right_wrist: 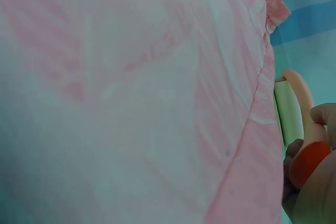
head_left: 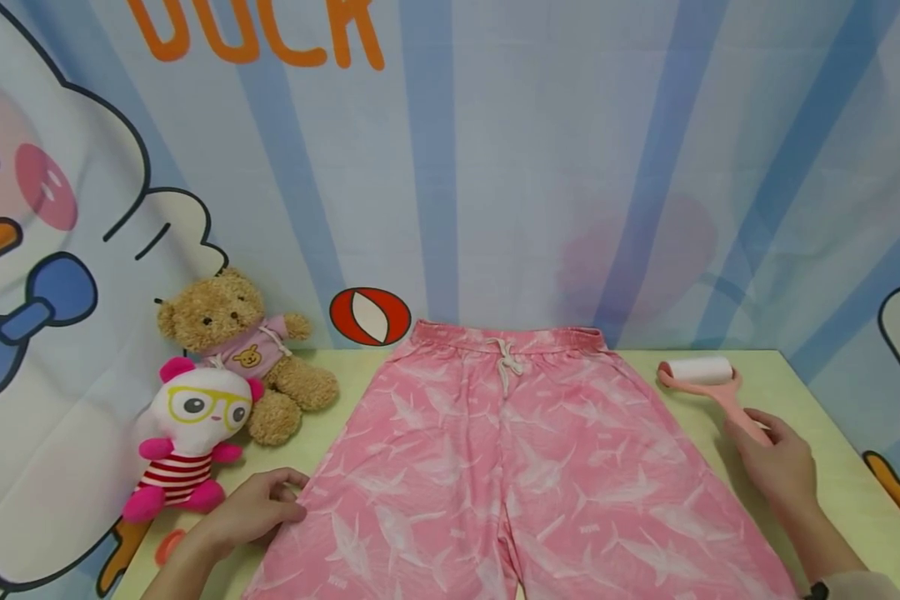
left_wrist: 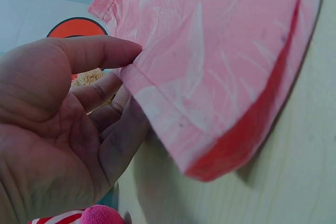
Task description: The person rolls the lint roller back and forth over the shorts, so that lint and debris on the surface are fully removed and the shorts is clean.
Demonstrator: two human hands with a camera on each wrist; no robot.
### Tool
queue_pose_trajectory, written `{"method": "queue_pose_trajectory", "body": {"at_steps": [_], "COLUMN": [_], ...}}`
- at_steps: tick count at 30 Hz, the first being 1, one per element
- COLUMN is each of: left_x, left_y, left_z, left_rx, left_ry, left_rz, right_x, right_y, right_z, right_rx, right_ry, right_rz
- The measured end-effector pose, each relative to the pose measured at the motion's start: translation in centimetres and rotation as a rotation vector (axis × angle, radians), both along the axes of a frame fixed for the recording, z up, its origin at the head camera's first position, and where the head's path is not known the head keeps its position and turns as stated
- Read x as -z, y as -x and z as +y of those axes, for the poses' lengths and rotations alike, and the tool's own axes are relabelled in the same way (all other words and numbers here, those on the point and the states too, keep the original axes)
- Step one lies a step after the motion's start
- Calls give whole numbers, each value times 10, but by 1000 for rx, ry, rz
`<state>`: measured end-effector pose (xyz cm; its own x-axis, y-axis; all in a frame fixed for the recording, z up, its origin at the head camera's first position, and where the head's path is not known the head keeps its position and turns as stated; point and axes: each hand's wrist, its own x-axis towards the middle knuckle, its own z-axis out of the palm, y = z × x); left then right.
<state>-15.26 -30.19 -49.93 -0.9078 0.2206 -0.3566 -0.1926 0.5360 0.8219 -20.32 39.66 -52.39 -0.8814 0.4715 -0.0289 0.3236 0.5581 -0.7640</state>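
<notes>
Pink shorts [head_left: 420, 467] with a white shark-like print lie spread on the table, waistband and white drawstring [head_left: 506, 364] toward the wall. My left hand [head_left: 251, 512] pinches their left side edge; in the left wrist view, that hand [left_wrist: 68, 103] has fingertips on the fabric [left_wrist: 194, 82], and the leg opening hangs slightly open. To the right of the shorts, my right hand [head_left: 783, 462] grips the pink handle of a lint roller [head_left: 697, 372] with a white roll. In the right wrist view the roller's handle [right_wrist: 303, 95] shows beside the pink cloth [right_wrist: 157, 77].
At the left stand a brown teddy bear [head_left: 251, 358] and a panda plush [head_left: 195, 433] with yellow glasses. A small orange piece [head_left: 168, 546] lies near my left forearm. Behind the pale table [head_left: 780, 383] hangs a blue striped cloth [head_left: 525, 167] with duck pictures.
</notes>
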Motion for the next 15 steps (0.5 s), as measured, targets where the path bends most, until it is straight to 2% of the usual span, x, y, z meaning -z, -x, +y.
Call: {"method": "queue_pose_trajectory", "body": {"at_steps": [5,9,15], "left_x": [-1,-2,-4], "left_y": [-1,-3,-3], "left_z": [1,2,2], "left_rx": [-4,-11,-20], "left_ry": [-14,-19,5], "left_rz": [-2,-9,13], "right_x": [2,1,0], "right_y": [2,0,-4], "right_z": [2,3,9], "right_rx": [2,-35,-93], "right_ry": [-31,-36,11], "right_rz": [-38,-54,24]}}
